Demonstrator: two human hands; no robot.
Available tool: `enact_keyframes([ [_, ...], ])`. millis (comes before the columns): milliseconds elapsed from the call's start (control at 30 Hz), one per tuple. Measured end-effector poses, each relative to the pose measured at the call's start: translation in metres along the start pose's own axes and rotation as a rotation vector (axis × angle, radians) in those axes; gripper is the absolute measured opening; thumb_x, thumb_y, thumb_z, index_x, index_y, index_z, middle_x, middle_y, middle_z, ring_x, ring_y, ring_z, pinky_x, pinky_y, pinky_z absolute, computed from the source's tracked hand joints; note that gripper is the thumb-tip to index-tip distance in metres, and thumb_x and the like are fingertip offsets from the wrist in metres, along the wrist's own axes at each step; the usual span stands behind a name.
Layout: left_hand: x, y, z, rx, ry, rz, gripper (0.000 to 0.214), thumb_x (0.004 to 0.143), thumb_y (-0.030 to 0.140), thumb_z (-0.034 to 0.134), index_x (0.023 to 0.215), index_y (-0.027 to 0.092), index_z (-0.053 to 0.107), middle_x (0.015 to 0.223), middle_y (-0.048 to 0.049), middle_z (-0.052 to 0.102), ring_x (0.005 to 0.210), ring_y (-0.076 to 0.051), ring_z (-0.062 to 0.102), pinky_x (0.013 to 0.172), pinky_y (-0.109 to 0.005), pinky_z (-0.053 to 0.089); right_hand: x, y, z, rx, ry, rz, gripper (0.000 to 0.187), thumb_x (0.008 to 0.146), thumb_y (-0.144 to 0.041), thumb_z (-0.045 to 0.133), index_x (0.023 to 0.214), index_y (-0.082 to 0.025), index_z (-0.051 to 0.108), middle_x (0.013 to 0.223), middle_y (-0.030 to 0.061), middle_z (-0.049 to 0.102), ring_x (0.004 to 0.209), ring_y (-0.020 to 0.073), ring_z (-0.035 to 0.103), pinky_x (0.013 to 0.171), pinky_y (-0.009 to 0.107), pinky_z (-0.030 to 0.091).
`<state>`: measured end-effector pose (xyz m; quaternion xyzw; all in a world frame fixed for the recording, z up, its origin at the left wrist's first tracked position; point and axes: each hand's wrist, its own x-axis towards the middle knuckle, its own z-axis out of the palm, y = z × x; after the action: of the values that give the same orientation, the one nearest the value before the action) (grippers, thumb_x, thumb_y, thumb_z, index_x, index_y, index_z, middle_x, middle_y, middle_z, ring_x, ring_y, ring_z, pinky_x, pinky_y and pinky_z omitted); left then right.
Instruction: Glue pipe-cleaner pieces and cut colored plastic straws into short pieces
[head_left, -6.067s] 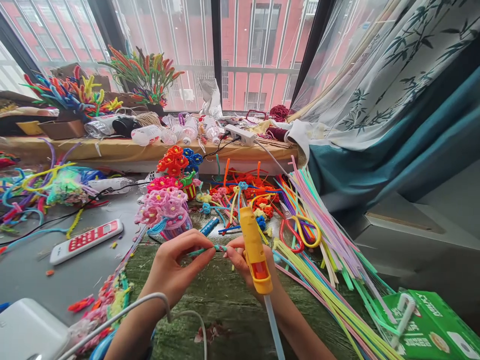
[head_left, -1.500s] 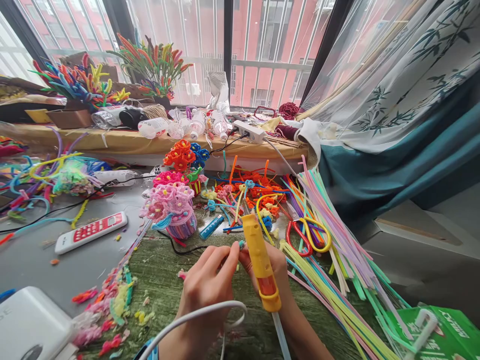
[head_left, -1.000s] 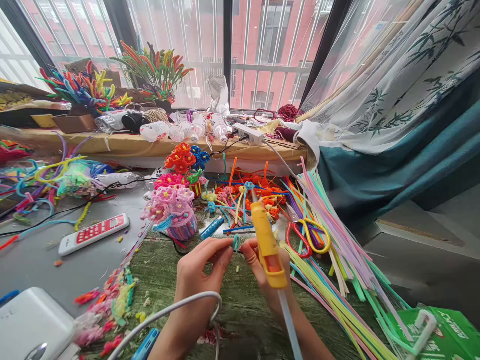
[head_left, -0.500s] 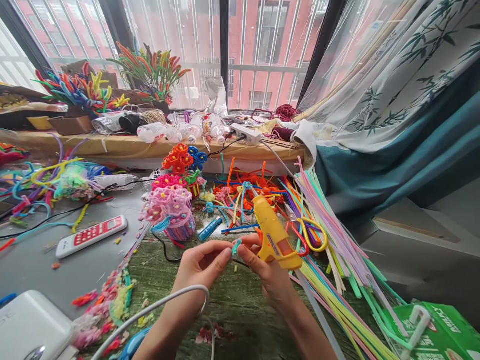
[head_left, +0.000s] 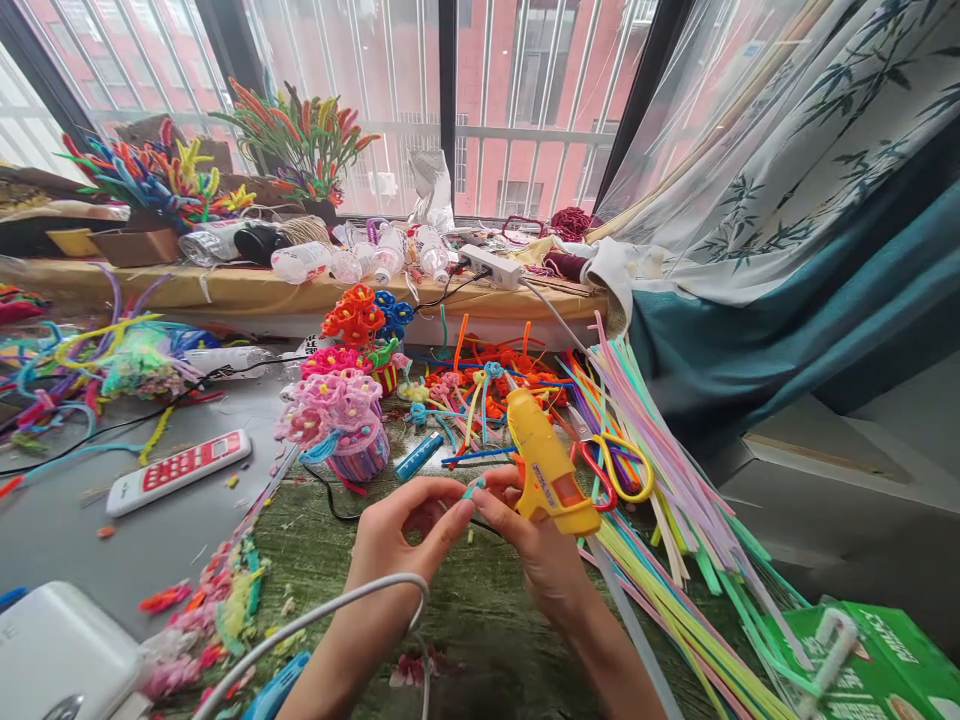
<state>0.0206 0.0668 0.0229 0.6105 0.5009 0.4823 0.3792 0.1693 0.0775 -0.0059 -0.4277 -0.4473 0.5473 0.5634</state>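
Pinched between the fingertips of both hands is a small turquoise pipe cleaner piece [head_left: 474,487], mostly covered by fingers. My left hand [head_left: 409,525] grips it from the left, thumb and index finger closed. My right hand [head_left: 517,520] closes on it from the right. A yellow hot glue gun [head_left: 546,460] stands just beyond and beside my right hand, nozzle upward; whether the hand touches it is unclear. Left of it, past my left hand, is a pot of pink pipe cleaner flowers [head_left: 341,415]. A blue glue-stick-sized block [head_left: 418,456] lies near the pot.
Scissors with red and yellow handles [head_left: 626,468] lie right of the glue gun, beside long bundled pipe cleaners [head_left: 675,480]. Orange pipe cleaner scraps [head_left: 517,375] pile up behind. A remote control [head_left: 180,470] rests at left. A white cable [head_left: 322,610] loops over my left forearm.
My thumbs and fingertips have closed further over the turquoise piece, so less of it shows. The camera view has shifted slightly.
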Motion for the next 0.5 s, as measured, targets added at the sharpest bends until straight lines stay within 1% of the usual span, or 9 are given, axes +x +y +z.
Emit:
enact_keyframes([
  [100, -0.002, 0.004, 0.001, 0.108, 0.024, 0.081, 0.012, 0.08, 0.032, 0.069, 0.08, 0.02, 0.071, 0.069, 0.0012, 0.068, 0.058, -0.012, 0.057, 0.055, -0.021, 0.046, 0.0, -0.001, 0.0, -0.011, -0.014, -0.007, 0.029, 0.07, -0.044, 0.077, 0.084, -0.021, 0.066, 0.059, -0.0062, 0.047, 0.055, 0.0109, 0.043, 0.052, 0.024, 0.037],
  [200, -0.002, 0.009, 0.001, 0.179, 0.046, 0.178, 0.01, 0.083, 0.027, 0.066, 0.078, 0.019, 0.071, 0.07, 0.0004, 0.068, 0.057, -0.012, 0.057, 0.053, -0.021, 0.046, -0.001, -0.004, 0.002, 0.002, -0.04, -0.023, 0.026, 0.071, -0.042, 0.077, 0.083, -0.022, 0.066, 0.058, -0.0066, 0.046, 0.055, 0.0105, 0.041, 0.052, 0.023, 0.036],
  [333, -0.002, 0.012, 0.001, 0.275, 0.07, 0.298, 0.011, 0.084, 0.021, 0.063, 0.076, 0.018, 0.071, 0.071, -0.0006, 0.07, 0.057, -0.011, 0.059, 0.054, -0.02, 0.046, -0.003, -0.008, 0.006, 0.012, -0.013, -0.052, 0.021, 0.071, -0.039, 0.076, 0.08, -0.022, 0.067, 0.057, -0.0072, 0.043, 0.053, 0.0096, 0.037, 0.05, 0.023, 0.033],
  [400, 0.0, 0.011, 0.0, 0.282, 0.083, 0.307, 0.012, 0.084, 0.02, 0.062, 0.075, 0.018, 0.071, 0.071, -0.0004, 0.069, 0.058, -0.011, 0.06, 0.055, -0.02, 0.047, -0.003, -0.009, 0.007, -0.004, -0.013, -0.065, 0.02, 0.073, -0.039, 0.075, 0.08, -0.021, 0.067, 0.058, -0.0071, 0.042, 0.054, 0.0094, 0.037, 0.051, 0.023, 0.032],
  [500, 0.002, 0.009, -0.006, 0.284, 0.132, 0.296, 0.011, 0.084, 0.022, 0.063, 0.076, 0.019, 0.07, 0.072, 0.0005, 0.069, 0.06, -0.011, 0.06, 0.056, -0.02, 0.048, -0.001, -0.009, 0.006, -0.067, -0.045, -0.104, 0.026, 0.073, -0.04, 0.075, 0.088, -0.02, 0.068, 0.059, -0.0074, 0.042, 0.053, 0.0091, 0.037, 0.051, 0.023, 0.03],
])
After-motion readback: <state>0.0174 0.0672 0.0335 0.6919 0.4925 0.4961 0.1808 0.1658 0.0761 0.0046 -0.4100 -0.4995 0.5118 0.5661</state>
